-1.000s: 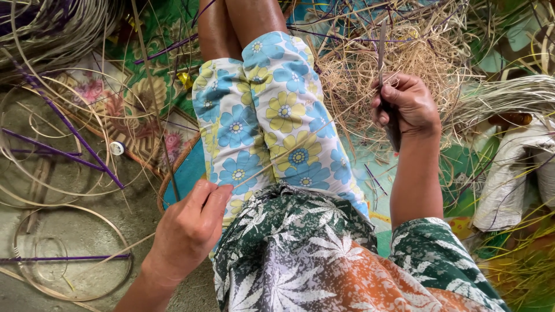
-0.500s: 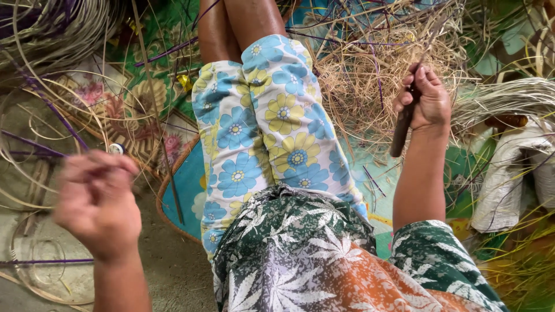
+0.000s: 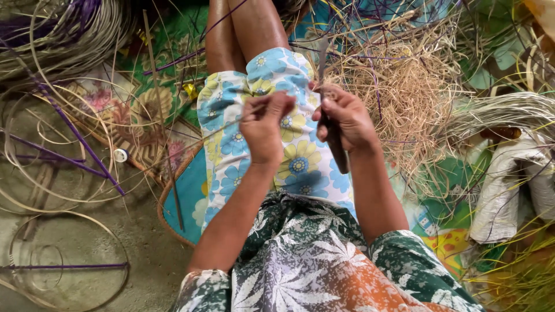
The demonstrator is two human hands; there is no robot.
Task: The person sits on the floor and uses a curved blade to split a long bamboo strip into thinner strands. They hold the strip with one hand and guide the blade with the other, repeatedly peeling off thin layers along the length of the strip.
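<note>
I sit on the floor with my legs stretched out, a flowered blue and yellow cloth (image 3: 263, 144) over my lap. Above the lap, my left hand (image 3: 265, 126) pinches a thin pale cane strip (image 3: 191, 136) that trails off to the left. Close beside it, my right hand (image 3: 344, 118) grips a knife with a dark handle (image 3: 336, 151); the blade (image 3: 322, 58) points up and away from me. The two hands almost touch, and the strip meets the blade between them.
A heap of straw-coloured shavings (image 3: 404, 86) lies right of my legs. Coils of pale and purple cane strips (image 3: 63, 144) spread over the floor at left. A bundle of pale strips (image 3: 509, 112) and a white sack (image 3: 503, 190) lie at right. A patterned mat (image 3: 173, 104) is underneath.
My left hand rose from the floor at my left hip to the lap with the strip. My right hand swung the knife in from the right to meet it.
</note>
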